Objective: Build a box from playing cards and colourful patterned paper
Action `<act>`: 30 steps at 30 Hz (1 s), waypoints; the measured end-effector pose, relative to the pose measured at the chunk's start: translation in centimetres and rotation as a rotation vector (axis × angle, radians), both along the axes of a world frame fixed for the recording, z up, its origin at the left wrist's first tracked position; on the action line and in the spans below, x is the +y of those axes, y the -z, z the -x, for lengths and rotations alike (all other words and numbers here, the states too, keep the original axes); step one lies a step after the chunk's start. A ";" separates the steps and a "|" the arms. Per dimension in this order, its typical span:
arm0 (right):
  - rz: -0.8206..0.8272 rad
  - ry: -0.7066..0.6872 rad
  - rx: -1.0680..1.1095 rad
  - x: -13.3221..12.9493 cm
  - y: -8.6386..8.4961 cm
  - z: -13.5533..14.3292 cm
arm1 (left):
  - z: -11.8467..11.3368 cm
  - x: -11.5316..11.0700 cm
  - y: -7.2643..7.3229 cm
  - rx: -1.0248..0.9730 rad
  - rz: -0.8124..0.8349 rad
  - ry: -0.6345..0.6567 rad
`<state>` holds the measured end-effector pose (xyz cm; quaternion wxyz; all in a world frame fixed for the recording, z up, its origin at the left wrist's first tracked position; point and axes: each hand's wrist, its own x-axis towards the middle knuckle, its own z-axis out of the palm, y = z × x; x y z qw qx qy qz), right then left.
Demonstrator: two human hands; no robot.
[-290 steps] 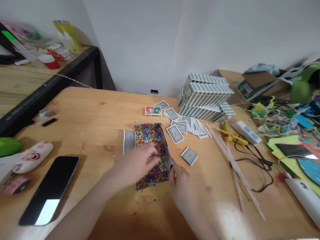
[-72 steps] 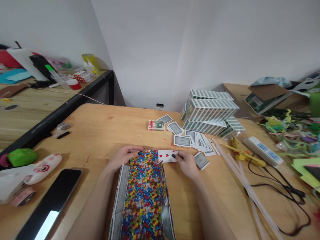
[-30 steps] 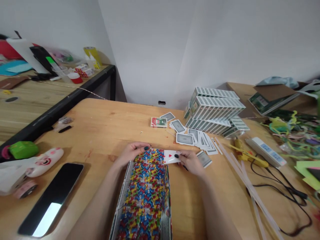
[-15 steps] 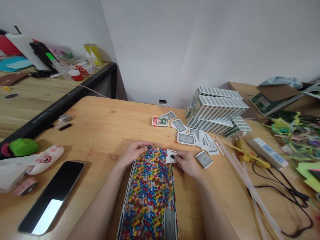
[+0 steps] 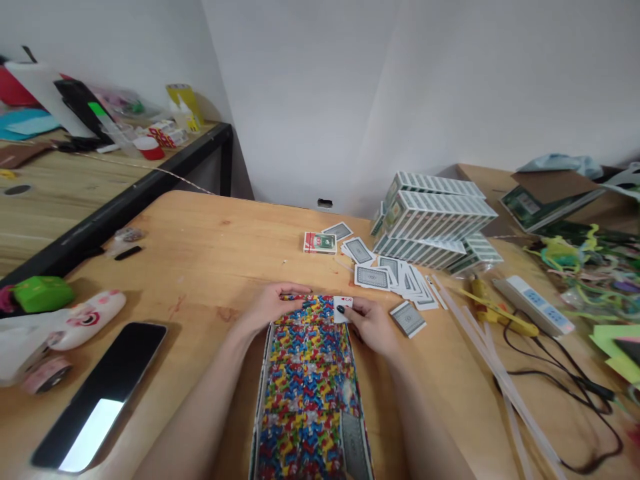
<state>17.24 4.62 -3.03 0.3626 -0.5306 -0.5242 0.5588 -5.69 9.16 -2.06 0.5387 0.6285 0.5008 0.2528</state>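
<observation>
Fingers of the right hand are pinched on a white playing card with red markings, thumb on top, while those of the left hand are pinched on the far-left corner of a long multicoloured patterned panel. Nearest to us, a grey-backed playing card lies along the panel's right side. Big change is at the far end: about two seconds ago way more of the white card stuck out, hearts and all, now just a short bit. So it's mostly tucked in, I'd say, can't see how it sits underneath. Past that on the tabletop: squared grey-backed stack, loose grey-backed cards, red-and-green card box, then green-and-white striped boxes.
</observation>
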 end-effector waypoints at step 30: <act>0.221 -0.065 0.440 -0.4 -1.4 0.8 | 0.7 0.2 -0.7 0.009 0.055 0.273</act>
